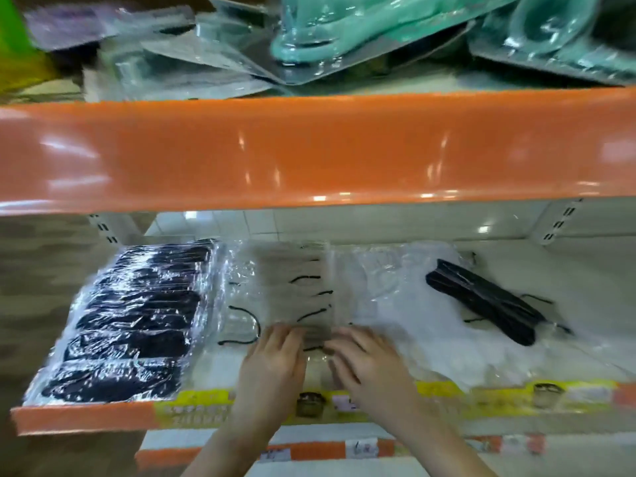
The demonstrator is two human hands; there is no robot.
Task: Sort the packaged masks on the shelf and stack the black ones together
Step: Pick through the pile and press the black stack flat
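L hand (275, 356) & R hand (364, 359), fingers flat, pressing clear-wrapped grey masks w/ black loops (292, 287); glossy black mask stack (137, 321) at left of cream shelf (568, 270).

Both hands rest on a pile of grey masks (292, 290) in clear, glossy, crinkled plastic film; left of the grip, the black masks (137, 318) look like matt cloth under shiny wrinkled wrap; right of it, white masks (395, 304) in smooth translucent plastic, and a loose black mask (481, 301), dull pleated fabric; above, the orange shelf edge (309, 149) is smooth, glossy painted metal; beyond, teal items (327, 29) in glossy clear blister plastic.
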